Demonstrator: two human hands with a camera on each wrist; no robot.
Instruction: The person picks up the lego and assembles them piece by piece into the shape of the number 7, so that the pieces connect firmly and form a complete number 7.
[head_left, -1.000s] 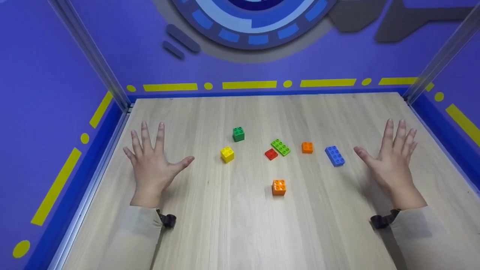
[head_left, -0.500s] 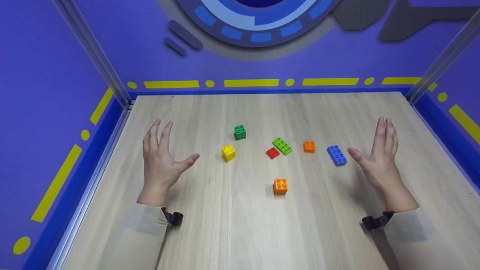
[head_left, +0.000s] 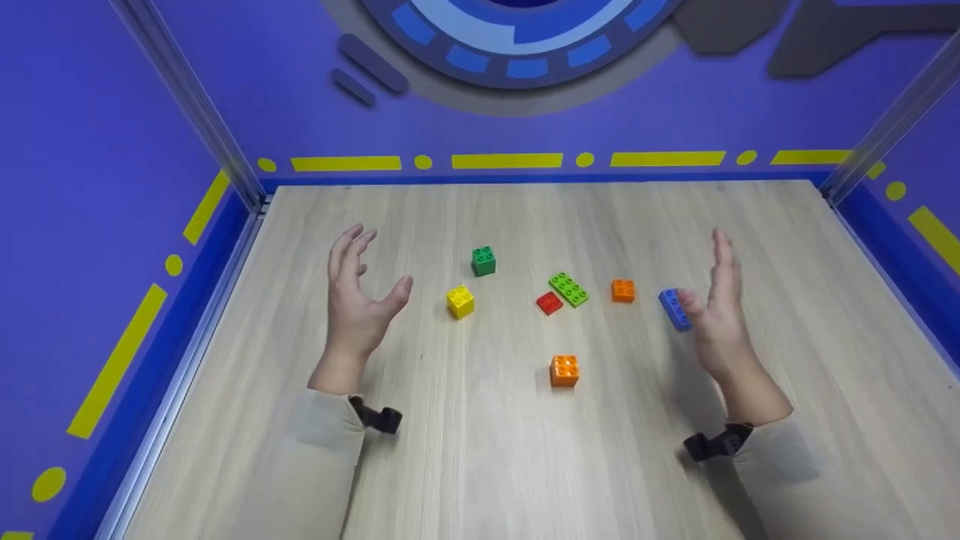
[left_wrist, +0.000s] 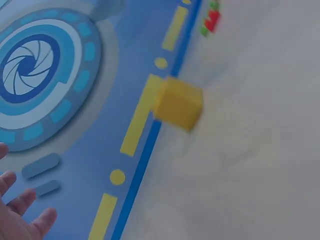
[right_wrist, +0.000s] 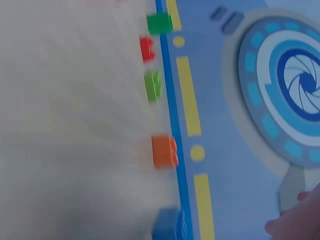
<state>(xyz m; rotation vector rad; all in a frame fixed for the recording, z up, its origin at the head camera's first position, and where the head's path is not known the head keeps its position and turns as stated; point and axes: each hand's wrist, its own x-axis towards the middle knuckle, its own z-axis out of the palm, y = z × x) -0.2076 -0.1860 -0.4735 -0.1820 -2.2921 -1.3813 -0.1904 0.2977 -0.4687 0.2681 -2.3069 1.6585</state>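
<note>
Above the table's left part the left hand (head_left: 356,307) is raised with fingers apart, holding nothing; the yellow brick (head_left: 460,301) is the one nearest it. The right hand (head_left: 724,322) is raised too, empty, its thumb overlapping part of the blue brick (head_left: 673,309) in the head view. Between the hands lie a green brick (head_left: 484,261), a red brick (head_left: 549,303) beside a lime brick (head_left: 568,289), an orange brick (head_left: 622,291) and, closer to the front, another orange brick (head_left: 564,370). In the left wrist view a yellow brick (left_wrist: 178,103) looks blurred.
The light wooden table (head_left: 465,465) is bounded by a blue back wall (head_left: 600,127) and side walls, with metal posts at the back corners. A black wrist device (head_left: 379,417) is on the left sleeve, and another (head_left: 716,442) on the right.
Both hands have moved inward, toward each other, and turned so that the palms face more to the middle. The left fingers have bent a little. The bricks have stayed in place on the table.
</note>
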